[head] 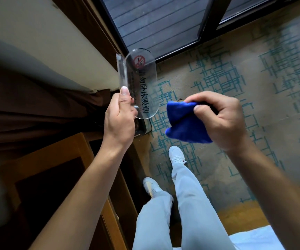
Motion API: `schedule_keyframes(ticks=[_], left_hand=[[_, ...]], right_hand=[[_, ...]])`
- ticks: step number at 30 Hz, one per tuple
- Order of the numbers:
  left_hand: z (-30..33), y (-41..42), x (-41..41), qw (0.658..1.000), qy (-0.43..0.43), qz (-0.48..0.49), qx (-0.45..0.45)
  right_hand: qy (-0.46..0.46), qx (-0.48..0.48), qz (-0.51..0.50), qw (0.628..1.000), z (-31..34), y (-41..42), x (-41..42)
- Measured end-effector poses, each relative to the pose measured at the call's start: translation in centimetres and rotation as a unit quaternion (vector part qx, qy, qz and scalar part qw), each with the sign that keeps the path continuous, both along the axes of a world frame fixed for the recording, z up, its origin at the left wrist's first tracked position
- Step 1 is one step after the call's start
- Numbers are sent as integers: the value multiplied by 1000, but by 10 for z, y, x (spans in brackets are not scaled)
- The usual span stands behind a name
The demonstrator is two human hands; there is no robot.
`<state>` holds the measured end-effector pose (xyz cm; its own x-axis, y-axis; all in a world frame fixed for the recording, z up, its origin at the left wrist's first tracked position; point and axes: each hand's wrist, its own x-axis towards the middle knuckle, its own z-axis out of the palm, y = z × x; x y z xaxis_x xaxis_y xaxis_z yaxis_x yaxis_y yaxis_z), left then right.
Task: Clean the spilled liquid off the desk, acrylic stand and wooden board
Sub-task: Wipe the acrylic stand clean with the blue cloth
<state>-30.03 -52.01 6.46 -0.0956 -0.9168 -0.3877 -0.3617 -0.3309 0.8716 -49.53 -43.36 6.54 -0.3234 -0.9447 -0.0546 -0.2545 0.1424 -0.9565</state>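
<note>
Up in the air above the carpet (217, 56), the left hand (119, 120) holds the acrylic stand (142, 82). Its grip is pinching the stand's lower edge, with the thumb pressed flat on the clear front. The stand is see-through, with a red no-smoking sign and dark writing on it. Just beside it, but not touching, the right hand (221, 118) has its grip squeezed tight around a bunched-up blue cloth (183, 121). Below the hands are two legs in pale trousers and white shoes (177, 156). A wooden table (42, 159) sits at the lower left, though it looks blurry.
</note>
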Motion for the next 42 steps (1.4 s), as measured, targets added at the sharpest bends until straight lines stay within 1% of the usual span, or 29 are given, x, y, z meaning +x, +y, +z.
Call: schedule_keyframes(ticks=[3, 6, 9, 11, 12, 13, 14, 15, 16, 17, 18, 19, 21, 22, 24, 26, 28, 29, 31, 33, 35, 36, 37, 39, 42], left_hand=[[0, 7, 1, 998, 29, -48, -1], [0, 19, 0, 989, 70, -131, 2], [-5, 28, 5, 978, 73, -194, 28], [-9, 30, 10, 974, 50, -216, 43], [-11, 30, 11, 975, 24, -219, 31], [-14, 29, 13, 975, -25, -221, -6], [-14, 29, 15, 968, -93, -220, -73], [-15, 28, 16, 951, -161, -212, -157], [-13, 28, 17, 927, -208, -203, -235], [-9, 28, 15, 905, -233, -200, -295], [-7, 29, 12, 885, -248, -215, -331], [-7, 32, 8, 866, -261, -249, -345], [-12, 39, -1, 830, -304, -324, -337], [-17, 42, -4, 816, -322, -345, -334], [-26, 43, -7, 799, -341, -354, -346], [-40, 41, -7, 793, -337, -346, -372], [-58, 39, -4, 795, -313, -344, -390], [-69, 37, -2, 801, -297, -339, -393], [-95, 32, 2, 827, -270, -323, -373], [-127, 26, 5, 866, -254, -287, -321], [-169, 22, 4, 915, -238, -234, -229], [-194, 21, 2, 932, -233, -212, -178], [-219, 21, -3, 942, -234, -195, -137], [-275, 22, -18, 948, -250, -179, -87], [-365, 16, -45, 941, -283, -183, -37]], right_hand=[[-7, 68, -37, 997, -5, -15, -2], [-12, 109, -20, 994, -8, -33, -2], [-65, 118, 4, 991, -12, -42, -2], [-77, 129, 16, 989, -18, -42, -2], [-77, 136, 14, 988, -21, -40, -2], [-74, 145, 8, 987, -25, -38, -2], [-69, 154, 2, 986, -27, -36, -2], [-63, 163, -7, 985, -30, -35, -1], [-56, 173, -15, 983, -33, -33, 0], [-49, 182, -25, 982, -36, -31, 2], [-44, 191, -34, 980, -39, -30, 4], [-37, 200, -42, 978, -42, -29, 7], [-30, 217, -56, 974, -47, -28, 11], [-34, 227, -62, 971, -51, -26, 13], [-50, 253, -75, 963, -58, -23, 15], [-68, 273, -82, 956, -70, -21, 15], [-79, 287, -80, 951, -81, -19, 14], [-95, 284, -75, 951, -87, -17, 14], [-142, 259, -69, 953, -99, -11, 12], [-172, 231, -76, 955, -114, 1, 6], [-167, 228, -79, 956, -141, 18, -3], [-160, 236, -76, 955, -159, 28, -8], [-153, 250, -74, 953, -180, 38, -13], [-147, 281, -92, 944, -229, 59, -25], [-146, 307, -149, 929, -304, 82, -40]])
